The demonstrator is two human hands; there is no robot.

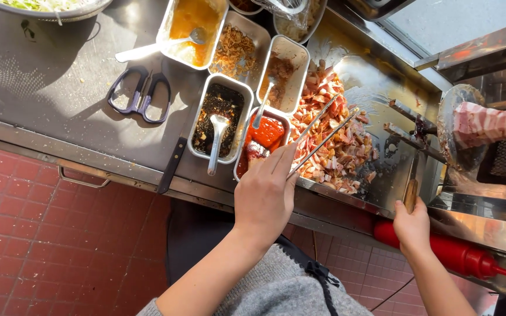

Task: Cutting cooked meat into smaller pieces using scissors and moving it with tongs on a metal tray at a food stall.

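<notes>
My left hand (265, 196) is shut on a pair of long metal tongs (323, 133). Their tips reach over a pile of chopped, browned meat (338, 140) on a steel tray (382, 76). At the tray's near edge, my right hand (412, 227) grips the wooden handle of a knife (410, 194) whose blade points up toward the tray. A stack of raw sliced meat on a spit (493, 124) stands to the right, beyond the tray.
Steel tubs sit left of the meat: red sauce (267, 131), dark sauce with a spoon (221, 111), brown paste (282, 69), fried bits (233, 50), orange sauce (191, 26). Scissors (140, 96) and a black-handled knife (171, 167) lie on the counter. A red squeeze bottle (452, 254) lies below.
</notes>
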